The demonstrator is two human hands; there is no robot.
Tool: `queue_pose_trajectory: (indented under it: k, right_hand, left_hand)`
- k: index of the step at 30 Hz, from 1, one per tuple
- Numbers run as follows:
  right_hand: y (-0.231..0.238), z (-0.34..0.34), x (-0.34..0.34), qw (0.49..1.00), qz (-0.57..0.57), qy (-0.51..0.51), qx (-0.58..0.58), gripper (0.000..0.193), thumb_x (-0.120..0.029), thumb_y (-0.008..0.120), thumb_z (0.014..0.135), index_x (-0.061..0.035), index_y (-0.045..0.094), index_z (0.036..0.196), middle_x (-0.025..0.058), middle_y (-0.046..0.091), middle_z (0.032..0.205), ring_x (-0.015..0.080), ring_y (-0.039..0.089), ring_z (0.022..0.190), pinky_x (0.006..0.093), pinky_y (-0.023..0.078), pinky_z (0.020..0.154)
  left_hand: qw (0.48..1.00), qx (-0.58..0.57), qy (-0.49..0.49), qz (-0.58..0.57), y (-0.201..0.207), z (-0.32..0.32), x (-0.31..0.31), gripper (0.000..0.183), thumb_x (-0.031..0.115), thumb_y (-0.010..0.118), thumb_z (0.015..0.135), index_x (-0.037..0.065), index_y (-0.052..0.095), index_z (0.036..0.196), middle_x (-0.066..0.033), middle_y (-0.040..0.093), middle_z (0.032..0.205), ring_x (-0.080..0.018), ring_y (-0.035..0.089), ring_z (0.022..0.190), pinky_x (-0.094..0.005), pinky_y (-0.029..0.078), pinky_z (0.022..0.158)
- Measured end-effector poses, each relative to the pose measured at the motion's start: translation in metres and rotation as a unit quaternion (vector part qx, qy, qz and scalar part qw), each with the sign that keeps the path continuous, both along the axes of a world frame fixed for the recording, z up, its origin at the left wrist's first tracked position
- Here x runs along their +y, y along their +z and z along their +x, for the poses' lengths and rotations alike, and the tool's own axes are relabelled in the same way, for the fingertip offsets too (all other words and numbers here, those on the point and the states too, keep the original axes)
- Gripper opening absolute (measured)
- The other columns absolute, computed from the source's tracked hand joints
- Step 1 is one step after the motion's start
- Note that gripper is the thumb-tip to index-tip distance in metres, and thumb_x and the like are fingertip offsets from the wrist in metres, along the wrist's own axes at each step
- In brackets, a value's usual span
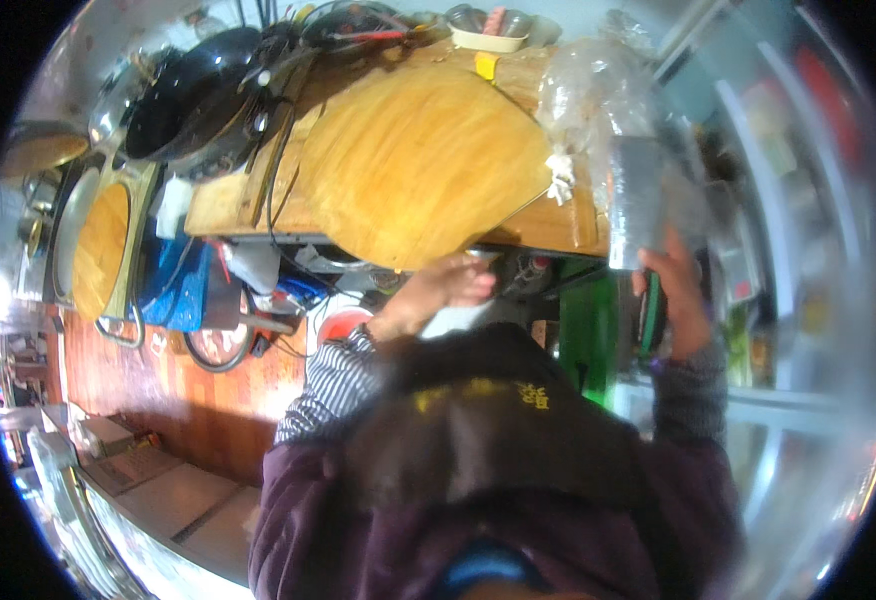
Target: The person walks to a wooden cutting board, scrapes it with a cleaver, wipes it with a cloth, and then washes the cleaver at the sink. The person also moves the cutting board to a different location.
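My right hand is closed at the lower end of a cleaver. Its broad, grey, rectangular blade points up and away from me, beside the right end of the wooden table; the fingers hide the handle. My left hand is just in front of the near rim of a large round wooden cutting board. Its fingers are loosely bent and a little blurred, with nothing visible in them. The board lies on the table, its near edge jutting past the table's front edge.
Clear plastic bags lie at the table's far right, near a white cloth. A black wok and cables are at the left. Below are a blue container, a red-rimmed bucket and a green panel. Shelves line the right side.
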State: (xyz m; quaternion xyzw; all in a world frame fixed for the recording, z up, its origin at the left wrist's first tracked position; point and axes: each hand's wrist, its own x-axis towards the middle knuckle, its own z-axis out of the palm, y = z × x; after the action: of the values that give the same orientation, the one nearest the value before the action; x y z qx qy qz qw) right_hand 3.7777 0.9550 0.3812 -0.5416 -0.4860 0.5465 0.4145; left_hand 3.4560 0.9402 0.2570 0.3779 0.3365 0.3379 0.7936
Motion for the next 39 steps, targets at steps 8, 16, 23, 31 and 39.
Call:
queue_pose_trajectory:
  k: [8,16,23,31,39]
  right_hand:
    - [0.003,0.041,0.048,0.987,0.009,-0.139,0.085,0.046,-0.003,0.051,0.081,-0.0051,0.037,0.125,0.0108,0.05,0.091,0.0183,0.053,0.052,0.0336,0.045,0.045]
    - [0.009,0.034,0.15,0.99,0.086,-0.08,-0.077,0.033,-0.001,0.045,0.085,-0.003,0.048,0.117,0.007,0.054,0.081,0.0118,0.052,0.05,0.0246,0.043,0.045]
    - [-0.001,0.006,0.183,0.881,0.317,-0.021,-0.35,0.053,-0.004,0.053,0.077,-0.0099,0.044,0.13,0.0162,0.051,0.116,0.0321,0.053,0.105,0.0353,0.045,0.084]
    - [-0.01,0.004,0.14,0.855,0.317,0.008,-0.41,0.055,-0.004,0.052,0.078,-0.0075,0.04,0.132,0.0156,0.05,0.108,0.0346,0.055,0.091,0.0409,0.046,0.077]
    - [-0.016,0.024,0.104,0.887,0.281,0.068,-0.36,0.06,-0.004,0.052,0.077,-0.004,0.036,0.135,0.0198,0.048,0.11,0.0349,0.055,0.092,0.0401,0.045,0.079]
  left_hand:
    - [0.946,0.148,0.254,0.133,0.066,0.057,0.177,0.049,0.038,0.049,0.092,-0.001,0.045,0.122,-0.0158,0.054,0.117,-0.0253,0.05,0.11,-0.0369,0.039,0.094]
    - [0.972,0.155,0.14,0.107,0.073,0.136,0.249,0.046,0.031,0.051,0.091,-0.002,0.045,0.123,-0.0126,0.049,0.123,-0.0242,0.044,0.112,-0.0413,0.04,0.09]
    - [0.936,-0.191,0.242,0.169,0.085,0.211,0.226,0.058,0.046,0.037,0.094,0.002,0.033,0.132,-0.0136,0.044,0.127,-0.0245,0.044,0.113,-0.0383,0.035,0.099]
    - [0.92,-0.316,0.221,0.07,0.086,0.236,0.231,0.07,0.063,0.028,0.088,0.008,0.039,0.13,-0.0049,0.048,0.116,-0.0193,0.046,0.103,-0.0357,0.037,0.094]
    - [0.911,-0.344,0.225,0.019,0.074,0.237,0.248,0.074,0.067,0.033,0.085,0.01,0.039,0.131,-0.0066,0.045,0.125,-0.02,0.043,0.112,-0.0347,0.034,0.098]
